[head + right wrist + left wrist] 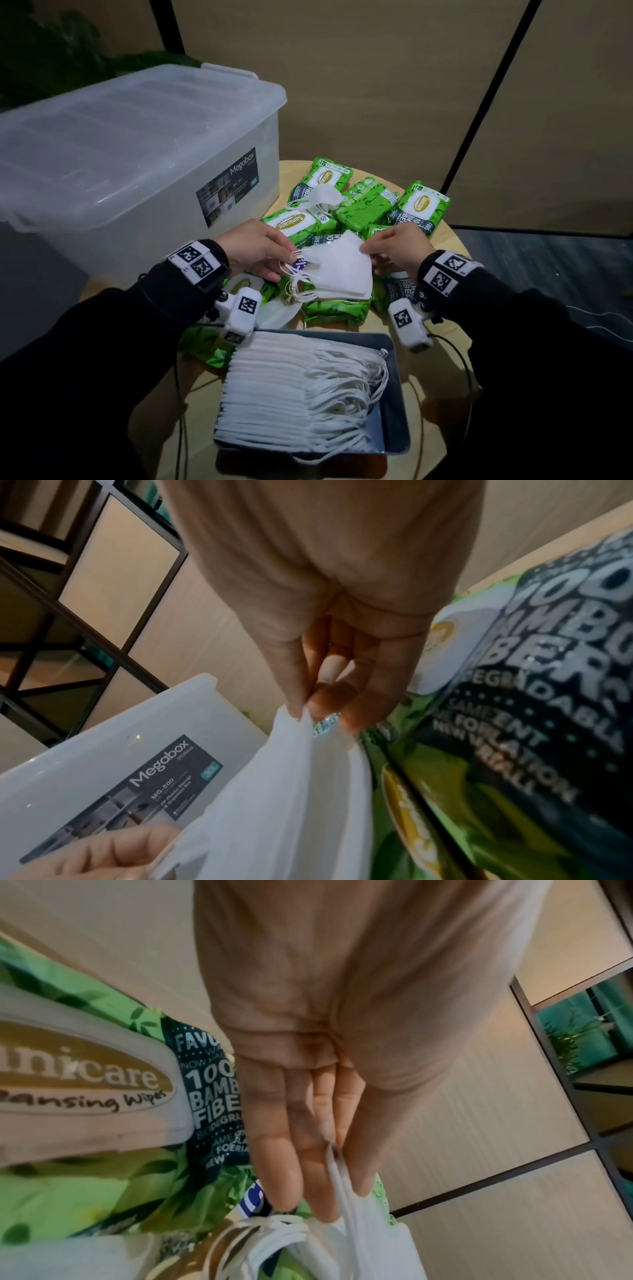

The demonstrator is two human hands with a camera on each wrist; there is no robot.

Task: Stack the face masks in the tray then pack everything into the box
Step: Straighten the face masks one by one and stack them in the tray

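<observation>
A small bundle of white face masks (pixel 337 270) hangs above the green wipes packs, held between both hands. My left hand (pixel 270 255) pinches the ear-loop end; in the left wrist view its fingers (pixel 308 1164) close on the white loops (pixel 337 1183). My right hand (pixel 387 248) pinches the opposite edge, and the right wrist view shows thumb and forefinger (pixel 304 696) nipping the mask edge (pixel 294 777). A grey tray (pixel 399 394) near me holds a long stack of masks (pixel 274 390). One loose mask (pixel 323 197) lies on the packs farther back.
A clear lidded Megabox storage box (pixel 137 154) stands at the left, its lid on. Several green Sanicare wipes packs (pixel 366 205) cover the round wooden table (pixel 448 240) around and under the hands. Beige panel walls stand behind.
</observation>
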